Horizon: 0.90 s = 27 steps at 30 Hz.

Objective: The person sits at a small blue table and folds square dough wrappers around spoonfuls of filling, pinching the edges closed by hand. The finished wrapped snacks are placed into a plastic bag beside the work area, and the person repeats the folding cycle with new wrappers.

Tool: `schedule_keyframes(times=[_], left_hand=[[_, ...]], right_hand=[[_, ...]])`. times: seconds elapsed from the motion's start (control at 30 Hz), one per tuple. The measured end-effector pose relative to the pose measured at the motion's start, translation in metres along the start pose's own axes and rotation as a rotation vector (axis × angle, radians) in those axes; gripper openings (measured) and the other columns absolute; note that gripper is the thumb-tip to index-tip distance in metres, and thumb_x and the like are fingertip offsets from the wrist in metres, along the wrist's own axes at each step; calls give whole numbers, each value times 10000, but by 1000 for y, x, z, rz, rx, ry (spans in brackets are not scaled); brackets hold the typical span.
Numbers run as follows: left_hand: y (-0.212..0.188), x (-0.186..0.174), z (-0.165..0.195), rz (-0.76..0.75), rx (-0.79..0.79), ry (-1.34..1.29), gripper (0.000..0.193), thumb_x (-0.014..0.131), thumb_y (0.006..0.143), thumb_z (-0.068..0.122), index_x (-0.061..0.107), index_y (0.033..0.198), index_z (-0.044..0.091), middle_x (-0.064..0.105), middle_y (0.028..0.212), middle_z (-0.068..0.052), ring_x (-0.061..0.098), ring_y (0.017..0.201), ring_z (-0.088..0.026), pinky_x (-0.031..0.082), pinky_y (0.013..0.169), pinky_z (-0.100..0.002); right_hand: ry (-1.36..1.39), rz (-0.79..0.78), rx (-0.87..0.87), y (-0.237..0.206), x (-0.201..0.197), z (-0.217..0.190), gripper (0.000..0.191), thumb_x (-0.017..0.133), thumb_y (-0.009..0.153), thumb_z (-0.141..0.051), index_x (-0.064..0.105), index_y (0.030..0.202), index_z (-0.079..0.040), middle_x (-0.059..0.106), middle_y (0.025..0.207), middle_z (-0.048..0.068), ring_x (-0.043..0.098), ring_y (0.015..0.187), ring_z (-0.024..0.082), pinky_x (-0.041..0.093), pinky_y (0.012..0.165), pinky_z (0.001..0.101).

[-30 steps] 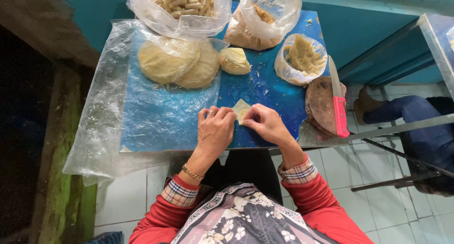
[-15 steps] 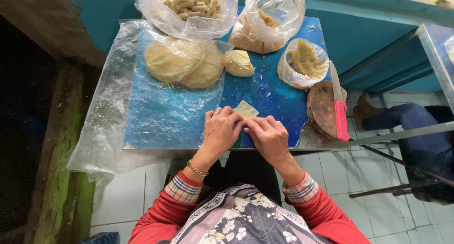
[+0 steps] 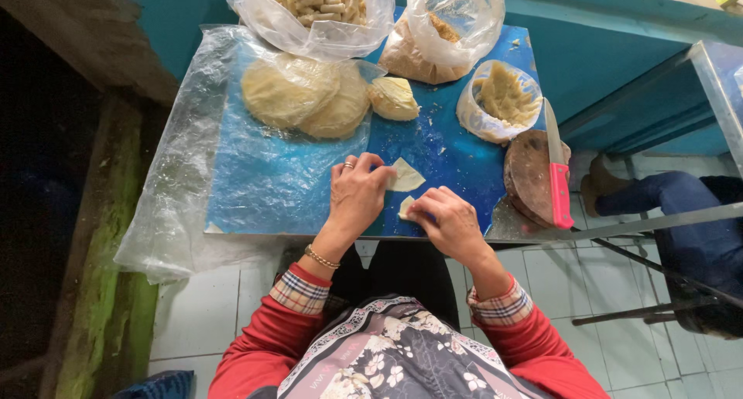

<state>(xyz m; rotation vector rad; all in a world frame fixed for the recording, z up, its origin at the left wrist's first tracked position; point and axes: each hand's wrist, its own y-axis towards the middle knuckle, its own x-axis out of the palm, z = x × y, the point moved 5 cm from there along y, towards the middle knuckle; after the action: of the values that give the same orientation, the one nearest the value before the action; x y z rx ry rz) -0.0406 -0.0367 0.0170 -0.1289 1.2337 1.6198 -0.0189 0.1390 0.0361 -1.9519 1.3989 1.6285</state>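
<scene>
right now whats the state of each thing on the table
left hand: fingers pinching the dough wrapper
right hand: pressing the wrapper's near edge
dough wrapper: partly folded, flat on the blue table
flat dough rounds: stacked under plastic
bag of rolls: open
bowl of filling: open, plastic-lined
knife: lying on round board

Hidden and cut-off parts, head view

The right hand [image 3: 449, 225] covers most of a small pale dough piece [image 3: 405, 207]; only its left tip shows, so its shape cannot be told. The left hand [image 3: 357, 196] overlaps the left edge of the pale dough wrapper [image 3: 407, 176]. The clear bag of rolled pieces [image 3: 319, 8] is cut by the frame's top edge. At far right a seated person's leg [image 3: 673, 205] runs out of frame. The knife [image 3: 556, 167] hides part of the round wooden board [image 3: 529, 174]. The bench [image 3: 433, 147] near edge is partly behind both hands.
</scene>
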Motion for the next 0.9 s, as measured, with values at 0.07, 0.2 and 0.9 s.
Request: schedule_keyframes(times=[0.07,0.2,0.9], left_hand=[[2,-6,0,34,-26,-117,157,700,873,120,755,1007,183,659,1058,-16,622,993,-250,421,887,-417],[-12,-21,12,35,67,-252,106,734,866,146,725,970,160,663,1067,-18,630,1005,-241,424,910,-407],[-30,7,29,-136,150,-128,44,684,926,178,685,892,150,629,880,-22,632,887,-245,438,831,-425]], right_hand=[[64,-40,70,-2,3,4,62,755,861,-181,735,870,-123,660,848,28,639,835,233,515,716,364],[208,-138,278,2,15,21,135,794,830,-207,727,864,-94,656,846,52,641,772,234,501,671,355],[-16,238,110,-13,0,-10,66,730,922,-142,748,975,-107,684,929,35,668,851,239,534,714,374]])
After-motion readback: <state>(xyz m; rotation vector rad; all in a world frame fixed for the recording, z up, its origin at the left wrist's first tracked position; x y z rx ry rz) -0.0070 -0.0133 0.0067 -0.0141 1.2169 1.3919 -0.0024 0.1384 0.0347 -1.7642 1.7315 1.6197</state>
